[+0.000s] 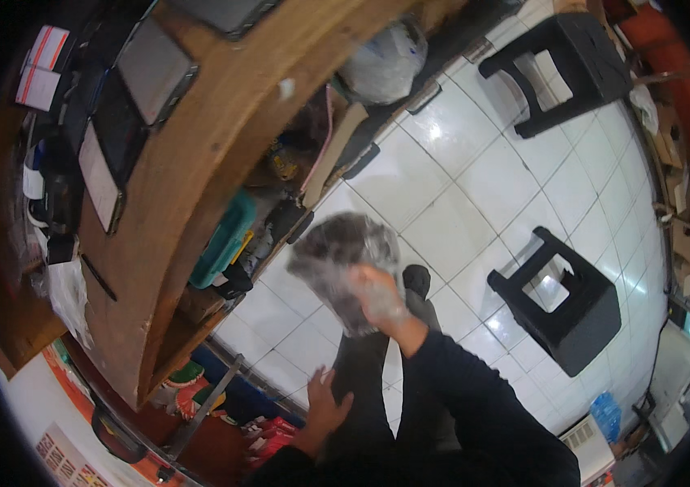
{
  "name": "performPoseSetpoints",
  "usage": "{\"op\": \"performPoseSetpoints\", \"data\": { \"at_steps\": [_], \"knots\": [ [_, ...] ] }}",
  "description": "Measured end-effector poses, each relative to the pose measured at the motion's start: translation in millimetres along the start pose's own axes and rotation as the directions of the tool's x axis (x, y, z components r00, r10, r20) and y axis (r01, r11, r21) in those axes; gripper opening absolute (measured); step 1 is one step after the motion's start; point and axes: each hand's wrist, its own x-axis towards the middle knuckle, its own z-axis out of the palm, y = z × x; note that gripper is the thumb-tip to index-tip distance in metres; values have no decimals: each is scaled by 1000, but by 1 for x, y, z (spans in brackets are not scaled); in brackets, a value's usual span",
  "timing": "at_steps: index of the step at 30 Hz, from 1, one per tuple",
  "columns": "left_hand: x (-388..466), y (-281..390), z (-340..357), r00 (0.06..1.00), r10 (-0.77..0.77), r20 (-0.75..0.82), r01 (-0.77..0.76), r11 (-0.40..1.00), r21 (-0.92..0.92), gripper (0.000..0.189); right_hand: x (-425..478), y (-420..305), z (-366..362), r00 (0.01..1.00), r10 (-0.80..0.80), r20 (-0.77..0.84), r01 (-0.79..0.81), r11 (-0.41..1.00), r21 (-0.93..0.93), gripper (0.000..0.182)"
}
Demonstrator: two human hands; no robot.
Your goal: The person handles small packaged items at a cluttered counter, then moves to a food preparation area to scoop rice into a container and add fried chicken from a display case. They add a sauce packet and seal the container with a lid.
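Observation:
Blurred by motion, a clear plastic bag [345, 243] with something dark inside hangs above the tiled floor. My right hand [379, 299] grips its near right side, in front of my legs. What the bag contains cannot be made out. Lower down, my left hand [328, 405] holds nothing, its fingers apart beside my left trouser leg [360, 371].
A wooden counter [192, 152] bears several phones [156, 70] and a pen [99, 277]. Its lower shelf holds a teal plastic container [223, 240] and a filled plastic bag [384, 64]. Two black stools [588, 322] occupy the white tiled floor [460, 219] at the right.

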Motion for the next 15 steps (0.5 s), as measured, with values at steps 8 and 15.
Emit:
{"op": "performPoseSetpoints", "data": {
  "at_steps": [8, 15],
  "knots": [
    [-60, -40, 31, 956, -292, 30, 293, 954, -59, 56, 245, -21, 121, 985, -104, 139, 13, 844, 536, 42],
    [-65, -44, 54, 902, -389, -188, 345, 910, -230, 51, 371, 19, 105, 994, -6, -110, -12, 987, -163, 46]
  ]
}}
